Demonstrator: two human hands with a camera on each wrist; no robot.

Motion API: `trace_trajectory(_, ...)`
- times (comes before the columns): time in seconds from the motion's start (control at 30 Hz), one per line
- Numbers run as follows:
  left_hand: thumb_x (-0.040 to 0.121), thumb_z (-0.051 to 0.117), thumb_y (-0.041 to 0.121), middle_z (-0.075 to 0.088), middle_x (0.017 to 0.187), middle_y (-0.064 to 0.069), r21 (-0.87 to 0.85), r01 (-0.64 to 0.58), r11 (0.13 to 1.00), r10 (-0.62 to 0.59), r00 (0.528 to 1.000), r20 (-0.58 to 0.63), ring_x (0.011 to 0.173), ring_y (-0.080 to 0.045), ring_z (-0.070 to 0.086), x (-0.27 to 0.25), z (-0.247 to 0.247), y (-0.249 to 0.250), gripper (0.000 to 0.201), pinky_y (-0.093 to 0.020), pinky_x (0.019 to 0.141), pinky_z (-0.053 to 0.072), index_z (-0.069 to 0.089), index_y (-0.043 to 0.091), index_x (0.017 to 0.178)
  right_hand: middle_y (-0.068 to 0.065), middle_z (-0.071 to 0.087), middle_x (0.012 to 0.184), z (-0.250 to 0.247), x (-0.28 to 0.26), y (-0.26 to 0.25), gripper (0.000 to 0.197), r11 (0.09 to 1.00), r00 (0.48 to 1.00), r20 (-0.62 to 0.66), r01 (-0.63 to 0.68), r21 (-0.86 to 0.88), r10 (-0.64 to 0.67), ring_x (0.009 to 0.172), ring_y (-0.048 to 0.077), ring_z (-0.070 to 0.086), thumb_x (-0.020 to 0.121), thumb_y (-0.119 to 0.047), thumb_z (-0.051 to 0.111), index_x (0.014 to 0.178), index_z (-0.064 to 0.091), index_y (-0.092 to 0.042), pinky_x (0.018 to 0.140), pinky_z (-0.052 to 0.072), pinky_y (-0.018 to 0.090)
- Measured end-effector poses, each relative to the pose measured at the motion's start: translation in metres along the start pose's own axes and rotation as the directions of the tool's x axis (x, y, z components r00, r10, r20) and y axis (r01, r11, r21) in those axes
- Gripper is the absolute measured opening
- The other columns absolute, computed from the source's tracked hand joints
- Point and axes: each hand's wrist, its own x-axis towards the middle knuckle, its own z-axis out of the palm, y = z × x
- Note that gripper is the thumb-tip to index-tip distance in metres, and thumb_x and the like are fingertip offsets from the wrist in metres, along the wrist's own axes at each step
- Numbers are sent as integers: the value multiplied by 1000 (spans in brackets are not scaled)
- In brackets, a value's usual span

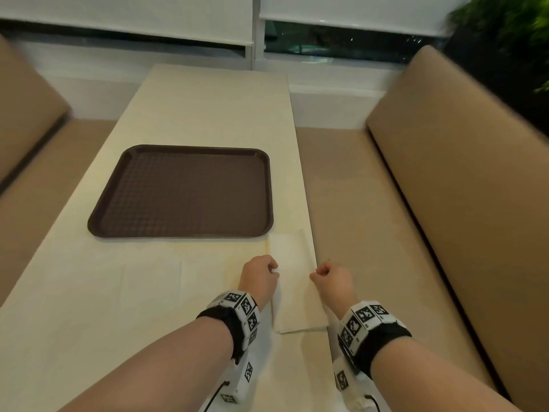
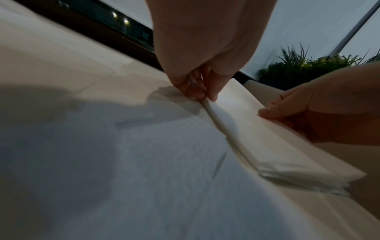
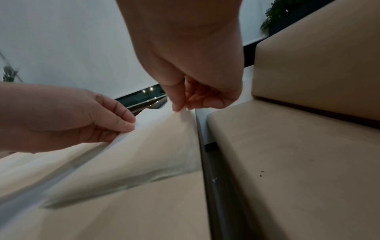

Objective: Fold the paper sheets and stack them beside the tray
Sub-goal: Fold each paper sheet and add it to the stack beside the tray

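Note:
A white paper sheet [image 1: 295, 288] lies at the table's right edge, just in front of the brown tray's [image 1: 181, 191] near right corner. My left hand [image 1: 274, 270] pinches its left edge and my right hand [image 1: 315, 274] pinches its right edge. In the left wrist view thumb and fingers [image 2: 200, 95] nip the sheet [image 2: 252, 123] above a stack of folded layers [image 2: 298, 180]. The right wrist view shows my right fingertips [image 3: 180, 108] holding the sheet [image 3: 154, 146] lifted off the table. Another flat sheet [image 1: 151, 282] lies to the left.
The cream table [image 1: 208, 108] runs away from me between two tan padded benches [image 1: 445, 179]. Its right edge [image 1: 309, 221] is right beside the held sheet. A window with white blinds [image 1: 124, 16] and a green plant [image 1: 511, 34] are at the far end.

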Motion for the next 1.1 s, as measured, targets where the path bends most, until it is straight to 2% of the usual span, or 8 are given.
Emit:
trace_trajectory(0.23,85,63,7,49,111,-1,20,-41,999,41,999,7,91,-16,52,2,2,-5,21,-21,81,40,59,10,105,-1,56,81,6,1,3,16,999,1000,-15,-3,-40,2,78,20,56,84,-18,66,90,51,-16,63,39,26)
trace_trajectory(0.4,87,63,12,47,113,2,-11,-10,1000,10,1000,-14,99,-19,54,2,3,-2,30,-25,85,42,55,13,116,3,61,87,7,3,5,13,1000,1000,-9,-18,-23,18,81,22,58,89,-17,59,98,60,-9,68,42,27)
trace_trajectory(0.6,87,61,10,52,114,-2,-6,6,1000,-6,1000,-21,100,-20,55,3,4,-1,24,-30,88,46,57,12,110,11,66,105,10,5,3,24,998,999,-7,-34,-45,33,95,25,59,95,-17,51,113,62,-6,75,42,27)
trace_trajectory(0.73,88,62,12,54,114,-3,-31,0,1000,-1,1000,-31,97,-18,55,-1,-6,1,22,-28,85,46,59,11,109,10,65,103,5,2,-2,24,999,999,-5,-33,-37,32,93,25,59,95,-18,50,112,62,-6,76,45,29)
trace_trajectory(0.87,86,67,20,59,99,2,-103,-36,994,20,988,-150,84,-12,55,-7,-57,4,18,-20,76,40,63,14,102,10,67,106,-7,-8,-15,28,1000,997,-79,24,16,-22,94,24,58,93,-19,52,116,63,-8,76,41,27)
trace_trajectory(0.93,84,69,21,62,91,3,-175,-72,982,31,974,-225,82,-14,59,-13,-100,1,12,-23,75,45,65,18,94,3,65,97,-10,-21,-29,26,995,995,-81,68,75,-62,90,21,58,93,-19,53,115,63,-10,73,41,26)
trace_trajectory(1.03,85,69,18,63,82,6,-261,-102,960,12,946,-324,82,-16,62,-31,-170,-15,5,-36,83,54,65,19,87,-4,61,88,-2,-44,-54,20,986,990,3,137,98,-138,79,15,57,91,-18,56,108,64,-12,61,41,24)
trace_trajectory(1.1,86,67,17,64,82,4,-294,-91,951,-28,927,-375,80,-15,62,-48,-209,-28,5,-38,82,55,65,21,85,-2,62,97,11,-57,-73,20,983,973,142,183,13,-183,86,16,57,89,-19,59,107,65,-12,65,43,24)
